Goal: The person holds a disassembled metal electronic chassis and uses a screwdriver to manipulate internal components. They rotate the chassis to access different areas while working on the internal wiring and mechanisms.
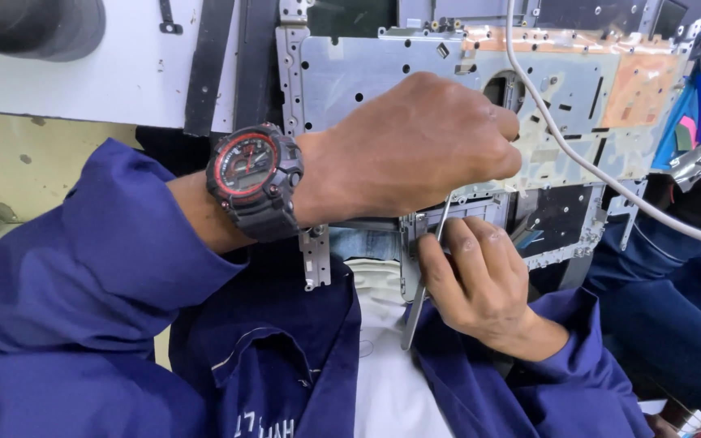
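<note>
in the head view the left hand point(415, 146), fingers curled in a fist, presses on the bare metal keyboard frame point(415, 73) at frame centre. the right hand point(476, 280) below pinches a thin metal tool point(420, 296) against the frame's lower edge. the frame looks largely stripped, with this edge seemingly left to work.

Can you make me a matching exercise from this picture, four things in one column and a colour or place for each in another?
Things:
1. watch
2. cable
3. metal tool
4. sleeves

Colour or place:
A. white, hanging across the metal plate
B. blue
C. black with red, on the left wrist
D. thin and silver, between the left hand and right hand

Pairs: 1-C, 2-A, 3-D, 4-B
</note>
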